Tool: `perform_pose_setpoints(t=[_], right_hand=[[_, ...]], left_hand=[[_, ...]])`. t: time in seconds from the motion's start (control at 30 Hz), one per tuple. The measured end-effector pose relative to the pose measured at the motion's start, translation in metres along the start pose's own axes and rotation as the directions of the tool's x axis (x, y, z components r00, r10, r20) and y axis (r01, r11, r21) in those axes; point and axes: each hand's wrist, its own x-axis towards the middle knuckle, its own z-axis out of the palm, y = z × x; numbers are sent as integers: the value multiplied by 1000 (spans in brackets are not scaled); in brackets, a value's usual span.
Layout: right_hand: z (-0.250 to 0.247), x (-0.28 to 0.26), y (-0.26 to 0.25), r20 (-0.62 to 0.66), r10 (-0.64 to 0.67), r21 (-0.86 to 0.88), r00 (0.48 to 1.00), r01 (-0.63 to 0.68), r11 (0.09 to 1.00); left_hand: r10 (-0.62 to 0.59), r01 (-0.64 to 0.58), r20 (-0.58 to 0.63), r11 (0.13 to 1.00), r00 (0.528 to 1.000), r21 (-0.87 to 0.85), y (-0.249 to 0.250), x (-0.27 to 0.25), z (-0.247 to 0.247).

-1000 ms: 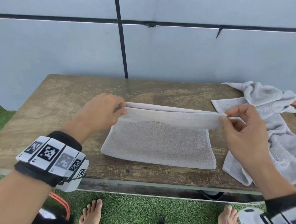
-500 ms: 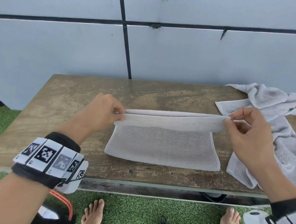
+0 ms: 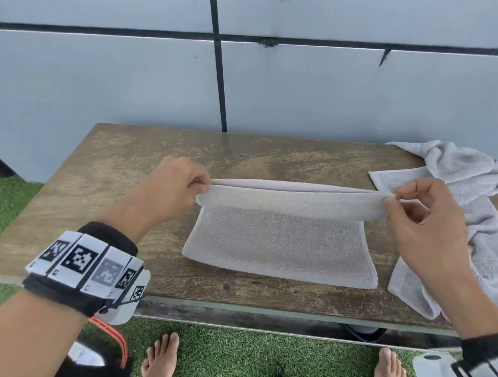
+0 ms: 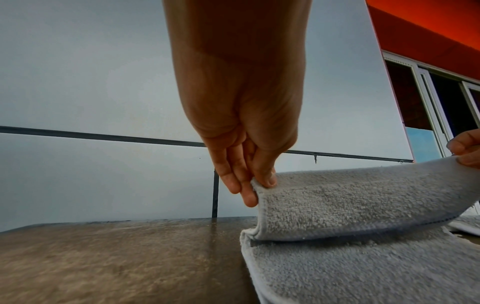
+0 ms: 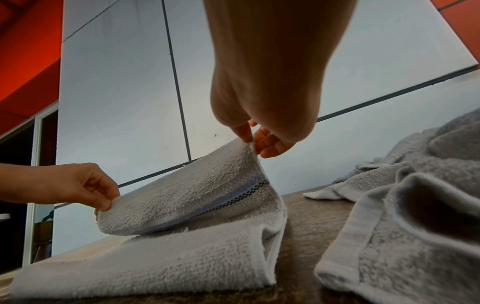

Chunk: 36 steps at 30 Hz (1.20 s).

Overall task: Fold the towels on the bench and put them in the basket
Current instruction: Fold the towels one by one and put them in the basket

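Note:
A light grey towel (image 3: pixel 279 245) lies on the wooden bench (image 3: pixel 120 180), its far edge lifted and turned over toward me. My left hand (image 3: pixel 181 184) pinches the left corner of that raised edge (image 4: pixel 262 183). My right hand (image 3: pixel 415 216) pinches the right corner (image 5: pixel 249 144). The raised flap (image 5: pixel 187 191) hangs a little above the part lying flat (image 4: pixel 363 273). A dark checked stripe (image 5: pixel 241 197) runs along the flap's underside. The basket, with an orange rim (image 3: pixel 116 340), shows only partly on the grass at the lower left.
A heap of crumpled grey towels (image 3: pixel 479 220) covers the bench's right end, close to my right hand (image 5: pixel 415 205). A pale tiled wall (image 3: pixel 248 86) stands behind the bench. My bare feet (image 3: pixel 158 357) stand on green turf below the near edge.
Both hands have carried the lifted towel edge slightly toward me, so the flap covers a bit more of the flat part. The grips are unchanged.

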Motion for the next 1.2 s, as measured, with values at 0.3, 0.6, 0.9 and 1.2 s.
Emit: perform_pose_setpoints(t=[0.3, 0.6, 0.9, 1.2], right_hand=[[-2, 0, -4, 2, -12, -6, 1000, 12, 1000], [-3, -1, -3, -7, 1, -74, 1000, -1, 997], [-1, 2, -2, -12, 1, -104, 1000, -2, 995], [-2, 2, 1, -31, 16, -95, 999, -19, 995]], left_hand=[[-11, 10, -17, 1000, 1000, -25, 5, -3, -1], [-40, 41, 31, 999, 999, -11, 6, -7, -3], [4, -6, -22, 998, 1000, -55, 11, -8, -3], [100, -100, 11, 995, 995, 21, 4, -13, 3]])
